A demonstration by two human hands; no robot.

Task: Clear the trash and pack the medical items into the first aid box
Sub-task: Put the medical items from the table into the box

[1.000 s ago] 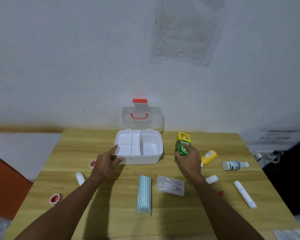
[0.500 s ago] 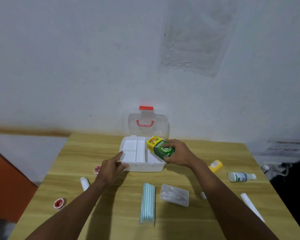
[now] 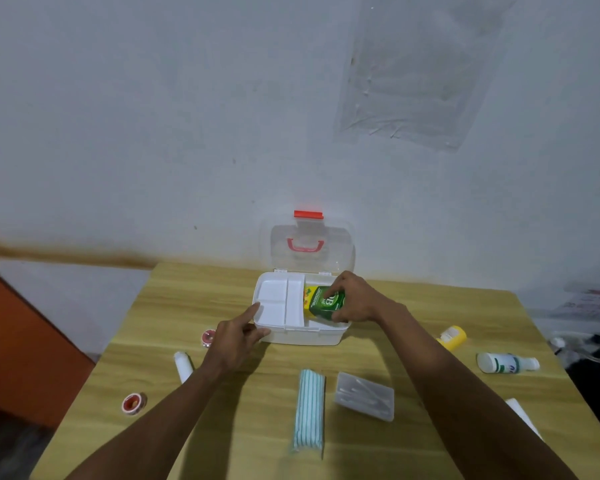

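Observation:
The white first aid box (image 3: 302,336) stands at the table's far middle, its clear lid (image 3: 312,249) with a red handle upright behind it. My right hand (image 3: 352,301) grips a green and yellow carton (image 3: 321,301) lying tilted inside the box's right compartment. My left hand (image 3: 238,336) rests against the box's front left corner, index finger on the rim, holding nothing. The white tray insert (image 3: 279,301) fills the left part of the box.
On the wooden table (image 3: 257,427) lie a striped mask stack (image 3: 309,414), a clear swab case (image 3: 364,398), a yellow bottle (image 3: 452,337), a white bottle (image 3: 506,362), a white tube (image 3: 183,366), two red tape rolls (image 3: 133,403) (image 3: 208,337) and a white stick (image 3: 522,415) at the right edge.
My right hand carried the carton from the table right of the box over the rim and down into the right compartment. My left hand stayed at the box's front left corner.

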